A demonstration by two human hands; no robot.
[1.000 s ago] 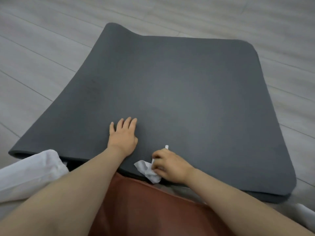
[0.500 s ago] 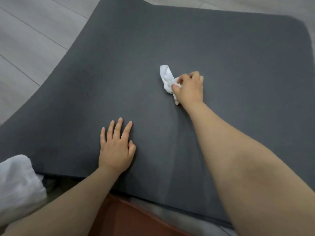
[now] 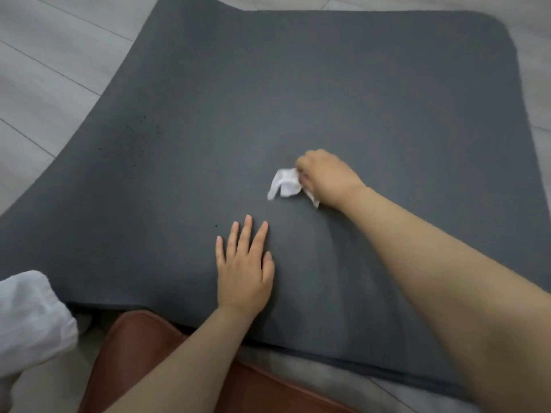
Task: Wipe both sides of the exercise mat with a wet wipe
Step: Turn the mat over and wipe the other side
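A dark grey exercise mat point(image 3: 343, 93) lies flat on the floor and fills most of the view. My left hand point(image 3: 243, 269) rests palm down on the mat near its front edge, fingers straight. My right hand point(image 3: 326, 178) grips a crumpled white wet wipe point(image 3: 284, 183) and presses it onto the middle of the mat. The wipe sticks out to the left of my curled fingers. A few small dark specks dot the mat's left part.
Pale grey wooden floor point(image 3: 44, 70) surrounds the mat. A white cloth point(image 3: 26, 317) lies at the lower left. A brown leather-like surface point(image 3: 134, 353) sits under my left forearm, just before the mat's front edge.
My right hand swept the wipe from the front edge out to the mat's middle, then drew it back a little toward me. My left hand stayed flat on the mat.
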